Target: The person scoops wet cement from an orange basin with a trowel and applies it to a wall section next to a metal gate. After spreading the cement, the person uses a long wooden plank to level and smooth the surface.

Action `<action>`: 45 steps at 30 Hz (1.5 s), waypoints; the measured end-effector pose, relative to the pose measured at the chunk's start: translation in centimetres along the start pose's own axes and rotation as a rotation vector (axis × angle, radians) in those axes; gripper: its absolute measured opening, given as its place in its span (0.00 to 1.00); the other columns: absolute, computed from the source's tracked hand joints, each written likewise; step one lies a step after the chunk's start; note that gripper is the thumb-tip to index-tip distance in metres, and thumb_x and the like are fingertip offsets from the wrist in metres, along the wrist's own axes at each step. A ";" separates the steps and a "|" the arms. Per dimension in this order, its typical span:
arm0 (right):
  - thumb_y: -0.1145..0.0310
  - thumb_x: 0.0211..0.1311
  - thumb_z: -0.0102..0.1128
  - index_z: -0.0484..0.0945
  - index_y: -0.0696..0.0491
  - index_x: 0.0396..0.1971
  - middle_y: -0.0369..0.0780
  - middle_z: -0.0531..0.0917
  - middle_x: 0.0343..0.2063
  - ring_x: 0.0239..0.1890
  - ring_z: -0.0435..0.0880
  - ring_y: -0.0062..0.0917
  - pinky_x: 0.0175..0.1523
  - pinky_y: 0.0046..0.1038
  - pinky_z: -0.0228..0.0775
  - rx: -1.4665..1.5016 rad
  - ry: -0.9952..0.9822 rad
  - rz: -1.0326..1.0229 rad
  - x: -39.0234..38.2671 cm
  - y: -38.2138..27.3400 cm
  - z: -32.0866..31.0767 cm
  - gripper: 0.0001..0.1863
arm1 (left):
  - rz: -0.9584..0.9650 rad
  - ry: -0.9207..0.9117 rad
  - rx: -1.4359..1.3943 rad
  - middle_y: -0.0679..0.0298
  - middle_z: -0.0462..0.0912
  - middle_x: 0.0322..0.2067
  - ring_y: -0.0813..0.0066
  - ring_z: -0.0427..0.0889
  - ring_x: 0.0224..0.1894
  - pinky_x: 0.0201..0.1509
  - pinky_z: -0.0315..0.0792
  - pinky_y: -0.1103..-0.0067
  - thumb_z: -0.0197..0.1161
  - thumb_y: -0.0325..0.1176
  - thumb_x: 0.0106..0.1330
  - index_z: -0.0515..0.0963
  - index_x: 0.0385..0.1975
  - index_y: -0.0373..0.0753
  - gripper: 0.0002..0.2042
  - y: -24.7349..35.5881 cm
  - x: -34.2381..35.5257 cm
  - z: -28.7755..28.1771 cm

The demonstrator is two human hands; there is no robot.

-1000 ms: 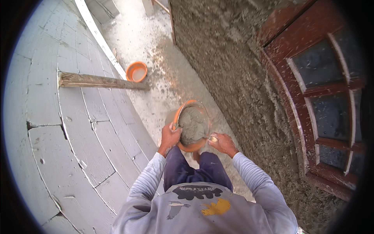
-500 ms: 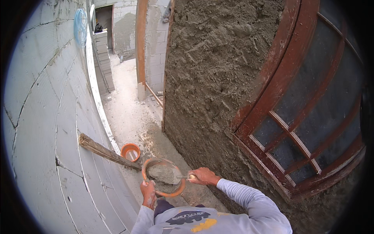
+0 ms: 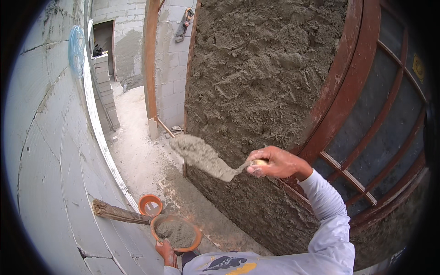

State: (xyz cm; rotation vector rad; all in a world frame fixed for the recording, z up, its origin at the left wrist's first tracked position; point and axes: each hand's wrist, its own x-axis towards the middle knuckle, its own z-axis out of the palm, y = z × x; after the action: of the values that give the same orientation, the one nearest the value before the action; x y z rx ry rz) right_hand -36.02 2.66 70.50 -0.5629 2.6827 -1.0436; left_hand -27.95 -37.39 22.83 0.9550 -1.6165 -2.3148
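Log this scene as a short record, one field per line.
Left hand: gripping the rim of the mortar bucket
Right hand: holding the trowel by its handle
Mortar load: heaped along the trowel's blade
Near the bucket: smaller orange bucket, wooden beam
Right side: rough mortar-coated wall, red-brown frame with glass panes

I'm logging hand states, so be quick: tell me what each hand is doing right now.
Left hand: closed on the near rim of the bucket.
Right hand: closed, holding the trowel, loaded with mortar.
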 end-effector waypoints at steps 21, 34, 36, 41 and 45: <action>0.55 0.75 0.65 0.83 0.62 0.57 0.57 0.89 0.46 0.49 0.88 0.53 0.55 0.45 0.80 -0.866 0.751 0.365 2.1 5.5 -12.2 0.25 | -0.107 0.118 0.170 0.49 0.87 0.51 0.59 0.90 0.44 0.48 0.83 0.67 0.51 0.22 0.65 0.77 0.60 0.24 0.23 -5.6 10.6 -1.9; 0.55 0.72 0.67 0.85 0.48 0.57 0.45 0.86 0.42 0.40 0.89 0.44 0.47 0.44 0.81 -1.546 0.943 0.625 -3.9 -6.6 -13.5 0.19 | -0.080 0.119 0.306 0.54 0.88 0.44 0.64 0.89 0.39 0.44 0.83 0.69 0.52 0.19 0.62 0.76 0.59 0.25 0.23 -2.6 9.3 -0.5; 0.55 0.72 0.68 0.85 0.48 0.57 0.44 0.87 0.39 0.39 0.89 0.40 0.45 0.42 0.82 -1.517 0.974 0.442 -1.3 -7.9 -13.4 0.20 | -0.080 0.100 0.199 0.53 0.88 0.45 0.63 0.89 0.40 0.44 0.84 0.69 0.52 0.19 0.63 0.76 0.59 0.25 0.23 -4.0 9.8 -1.5; 0.53 0.75 0.68 0.85 0.50 0.57 0.37 0.85 0.29 0.31 0.87 0.24 0.35 0.32 0.79 -0.595 0.686 -0.062 6.5 -8.7 -13.3 0.21 | -0.057 0.134 0.055 0.55 0.88 0.45 0.65 0.88 0.42 0.47 0.82 0.71 0.52 0.21 0.63 0.78 0.54 0.25 0.19 -2.7 8.2 -0.9; 0.52 0.78 0.65 0.86 0.52 0.57 0.34 0.84 0.27 0.25 0.82 0.16 0.28 0.24 0.73 0.055 0.260 -0.056 12.2 -8.3 -12.5 0.20 | -0.018 0.137 -0.059 0.55 0.88 0.46 0.65 0.89 0.42 0.48 0.82 0.72 0.52 0.20 0.62 0.78 0.56 0.24 0.21 -6.1 8.9 -4.1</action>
State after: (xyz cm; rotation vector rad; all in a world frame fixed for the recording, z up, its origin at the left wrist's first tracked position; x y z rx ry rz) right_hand -48.85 -0.56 84.63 -0.5266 2.8620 -1.2830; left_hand -31.20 -42.29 12.90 1.0926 -1.4851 -2.2411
